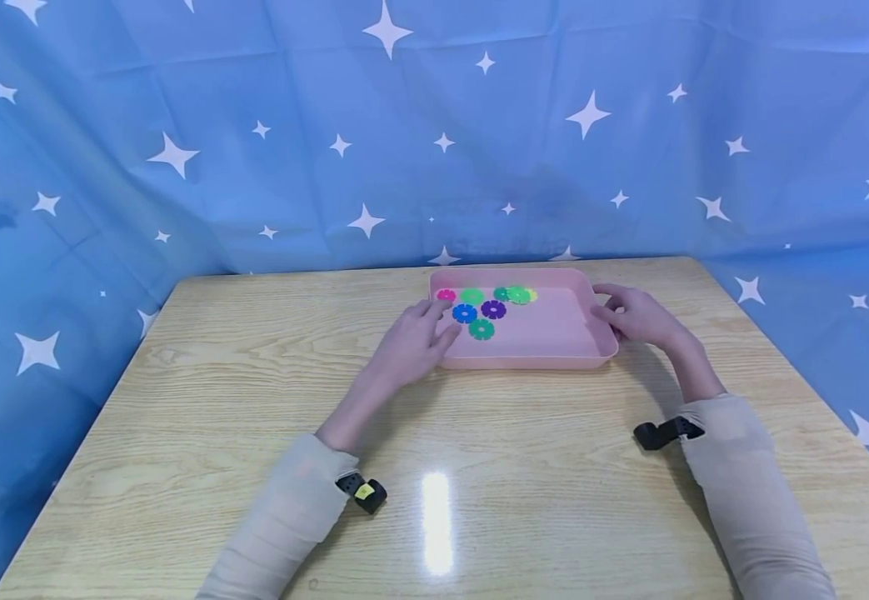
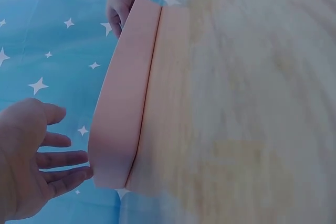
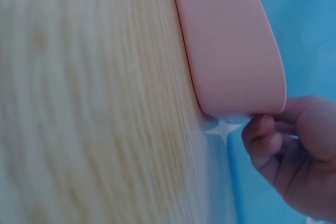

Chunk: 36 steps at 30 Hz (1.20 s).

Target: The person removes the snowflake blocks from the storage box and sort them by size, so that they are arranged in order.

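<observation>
A shallow pink tray (image 1: 524, 363) sits at the far side of the table, holding several flat notched plastic discs. Among them are a blue disc (image 1: 465, 313), a purple disc (image 1: 493, 309), a green disc (image 1: 481, 329) and a pink disc (image 1: 446, 295). My left hand (image 1: 415, 340) is at the tray's left end, fingers spread and nearly straight, fingertips right at its wall in the left wrist view. At the opposite end, my right hand (image 1: 636, 315) pinches the rim, with the thumb over the edge and the fingers (image 3: 262, 135) curled against the outer wall.
The wooden table (image 1: 254, 400) extends in front of the tray toward me. Behind it hangs a blue curtain (image 1: 292, 150) with white stars, close to the table's far edge. Small black wrist cameras sit on both light sleeves (image 1: 284, 508).
</observation>
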Each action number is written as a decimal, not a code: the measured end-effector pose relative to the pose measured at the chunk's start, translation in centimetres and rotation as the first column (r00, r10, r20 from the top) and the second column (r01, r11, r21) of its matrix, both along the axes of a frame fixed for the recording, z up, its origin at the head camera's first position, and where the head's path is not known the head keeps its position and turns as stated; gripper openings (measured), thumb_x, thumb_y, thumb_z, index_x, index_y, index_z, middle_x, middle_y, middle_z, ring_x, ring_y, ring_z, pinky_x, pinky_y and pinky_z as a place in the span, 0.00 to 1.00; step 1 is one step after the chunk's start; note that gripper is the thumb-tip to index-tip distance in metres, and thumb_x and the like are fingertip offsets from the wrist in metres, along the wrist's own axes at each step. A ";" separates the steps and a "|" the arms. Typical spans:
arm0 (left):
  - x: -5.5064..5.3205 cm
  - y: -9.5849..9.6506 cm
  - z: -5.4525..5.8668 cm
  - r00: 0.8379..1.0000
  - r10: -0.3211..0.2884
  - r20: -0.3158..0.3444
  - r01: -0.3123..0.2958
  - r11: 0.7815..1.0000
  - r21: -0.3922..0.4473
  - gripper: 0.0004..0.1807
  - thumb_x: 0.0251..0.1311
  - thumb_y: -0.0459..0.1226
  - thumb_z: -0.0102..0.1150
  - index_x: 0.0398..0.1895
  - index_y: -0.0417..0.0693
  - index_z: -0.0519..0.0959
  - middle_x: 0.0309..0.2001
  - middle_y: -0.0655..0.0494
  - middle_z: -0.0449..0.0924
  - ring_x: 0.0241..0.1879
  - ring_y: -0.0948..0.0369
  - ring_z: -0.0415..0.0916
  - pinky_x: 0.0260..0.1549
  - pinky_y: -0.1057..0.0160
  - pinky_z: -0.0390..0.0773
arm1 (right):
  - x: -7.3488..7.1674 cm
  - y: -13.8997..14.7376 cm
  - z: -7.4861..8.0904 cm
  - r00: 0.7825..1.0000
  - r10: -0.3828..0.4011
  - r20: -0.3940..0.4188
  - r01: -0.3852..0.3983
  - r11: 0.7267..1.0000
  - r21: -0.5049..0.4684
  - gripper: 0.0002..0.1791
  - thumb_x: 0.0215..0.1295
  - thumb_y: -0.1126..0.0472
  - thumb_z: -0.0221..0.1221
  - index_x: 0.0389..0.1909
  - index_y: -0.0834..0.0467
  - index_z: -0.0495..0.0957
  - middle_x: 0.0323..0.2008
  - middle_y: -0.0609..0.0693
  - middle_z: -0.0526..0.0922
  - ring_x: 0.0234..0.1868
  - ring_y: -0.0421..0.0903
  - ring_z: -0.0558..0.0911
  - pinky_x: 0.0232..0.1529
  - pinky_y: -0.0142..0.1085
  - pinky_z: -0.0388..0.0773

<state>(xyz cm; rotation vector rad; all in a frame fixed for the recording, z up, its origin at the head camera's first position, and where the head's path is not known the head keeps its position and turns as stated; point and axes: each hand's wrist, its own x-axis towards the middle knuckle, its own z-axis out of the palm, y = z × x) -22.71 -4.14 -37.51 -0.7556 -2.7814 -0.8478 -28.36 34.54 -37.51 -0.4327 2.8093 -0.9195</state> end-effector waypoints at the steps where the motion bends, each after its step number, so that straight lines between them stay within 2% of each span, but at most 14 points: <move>1: 0.0 0.1 -0.1 1.000 0.002 -0.011 -0.002 1.000 -0.003 0.28 0.76 0.46 0.50 0.71 0.38 0.69 0.67 0.42 0.72 0.68 0.46 0.68 0.68 0.50 0.66 | -0.1 0.1 -0.1 1.000 -0.003 0.007 0.003 1.000 -0.010 0.30 0.78 0.58 0.53 0.72 0.70 0.60 0.34 0.60 0.79 0.21 0.47 0.76 0.23 0.39 0.75; 7: -0.3 0.6 -0.4 0.999 0.026 -0.031 -0.026 1.000 0.011 0.26 0.74 0.43 0.54 0.70 0.39 0.70 0.64 0.44 0.75 0.65 0.48 0.70 0.65 0.51 0.70 | -0.2 0.7 -0.5 0.999 0.002 0.047 0.002 0.996 -0.086 0.31 0.79 0.56 0.52 0.73 0.68 0.58 0.32 0.60 0.76 0.20 0.48 0.75 0.23 0.42 0.77; 13: -0.9 1.3 -0.5 1.000 -0.022 -0.008 0.022 0.998 0.053 0.25 0.73 0.40 0.56 0.68 0.37 0.71 0.61 0.43 0.76 0.61 0.49 0.73 0.59 0.54 0.76 | -0.2 0.9 -0.5 0.998 0.014 0.068 -0.006 0.993 -0.119 0.31 0.79 0.56 0.52 0.74 0.68 0.57 0.30 0.59 0.76 0.20 0.47 0.74 0.23 0.42 0.77; 21: -1.6 3.1 -0.3 0.995 -0.053 0.090 0.044 0.994 0.102 0.26 0.73 0.40 0.55 0.70 0.39 0.68 0.62 0.42 0.74 0.59 0.53 0.74 0.60 0.56 0.75 | -0.2 0.6 -0.5 0.997 0.004 0.072 0.005 0.992 -0.126 0.31 0.79 0.57 0.52 0.74 0.68 0.57 0.30 0.59 0.75 0.20 0.47 0.74 0.23 0.42 0.77; 28: -2.4 4.3 -0.6 0.983 -0.090 0.161 0.067 0.988 0.139 0.27 0.71 0.37 0.56 0.70 0.36 0.67 0.58 0.41 0.75 0.52 0.53 0.75 0.52 0.58 0.78 | -0.1 0.5 -0.5 0.997 0.013 0.080 -0.002 0.990 -0.141 0.32 0.79 0.57 0.51 0.75 0.68 0.55 0.30 0.60 0.75 0.21 0.48 0.74 0.24 0.43 0.77; 36: -3.2 5.4 -1.0 0.972 -0.048 0.230 0.021 0.993 0.116 0.28 0.70 0.36 0.58 0.71 0.40 0.67 0.53 0.45 0.76 0.48 0.56 0.73 0.51 0.60 0.77 | 0.2 0.5 -0.5 0.995 0.017 0.099 -0.002 0.989 -0.151 0.32 0.80 0.57 0.50 0.76 0.67 0.54 0.29 0.59 0.75 0.21 0.48 0.73 0.25 0.42 0.76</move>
